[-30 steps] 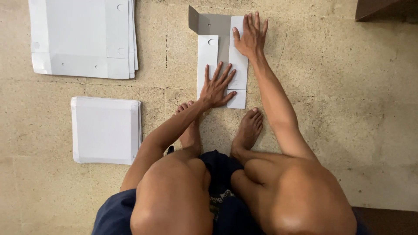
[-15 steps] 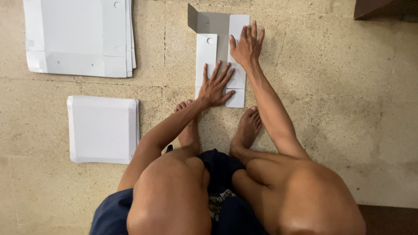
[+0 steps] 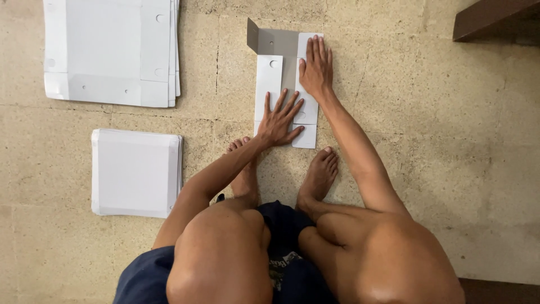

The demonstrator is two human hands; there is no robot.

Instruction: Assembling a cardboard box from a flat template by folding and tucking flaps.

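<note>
On the stone floor (image 3: 427,141), straight ahead of the person's bare feet, lies a white cardboard blank (image 3: 269,84), folded into a narrow strip whose long axis runs away from the person; its far end has one grey flap standing up. Both hands are spread flat (gripping nothing): the left hand (image 3: 279,120) presses the near end, the right hand (image 3: 316,68) the far half. Off to the left sit a stack of flat white sheets (image 3: 109,50) and a squarish folded white pile (image 3: 136,171).
</note>
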